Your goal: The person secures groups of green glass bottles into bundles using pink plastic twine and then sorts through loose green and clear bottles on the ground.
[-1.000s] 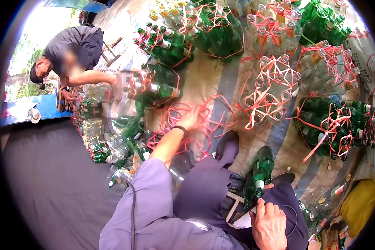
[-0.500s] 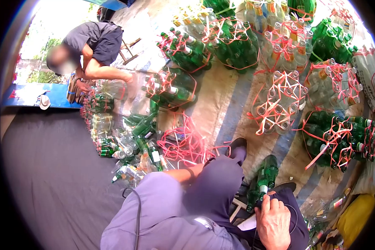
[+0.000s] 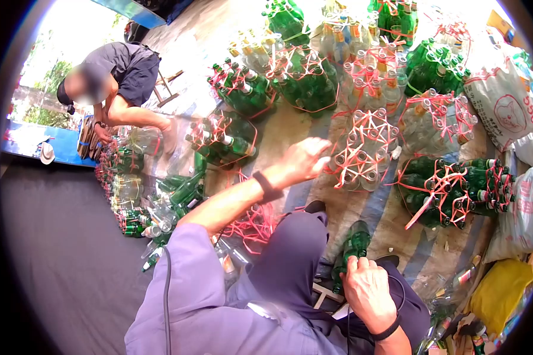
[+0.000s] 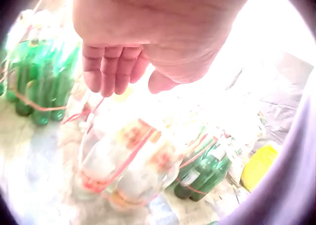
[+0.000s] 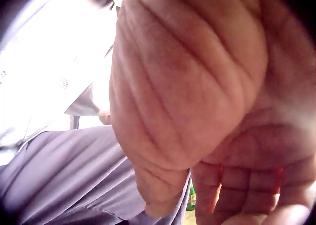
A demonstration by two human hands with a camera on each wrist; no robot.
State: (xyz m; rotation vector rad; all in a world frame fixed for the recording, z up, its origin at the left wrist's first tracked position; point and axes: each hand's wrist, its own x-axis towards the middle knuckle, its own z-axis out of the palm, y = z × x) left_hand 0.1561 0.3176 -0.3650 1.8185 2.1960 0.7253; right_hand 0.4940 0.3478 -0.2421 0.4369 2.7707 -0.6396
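Note:
My left hand [image 3: 301, 163] is stretched forward in the head view, beside a bundle of clear glass bottles [image 3: 364, 151] bound with pink plastic straps. Its fingers hang fairly straight in the left wrist view, thumb apart, with nothing seen in the palm. Below them there, washed out by glare, is a strapped bundle [image 4: 143, 178]. My right hand [image 3: 370, 293] is over my right thigh, its fingertips overlapping the necks of a few loose green bottles [image 3: 355, 239]. The right wrist view shows its bare palm and loose fingers, the tips cut off.
Pink straps [image 3: 251, 229] lie tangled beyond my left knee. Strapped green bottles [image 3: 240, 92] stand ahead, with another green bundle [image 3: 420, 183] at right. Loose bottles [image 3: 180, 189] are heaped at left. Another person [image 3: 121, 71] bends over bottles there. White sacks [image 3: 503, 109] line the right side.
My left hand has left the pile of pink straps and moved forward and right toward the clear bottle bundle. The right hand stays by the green bottles. The head view has shifted.

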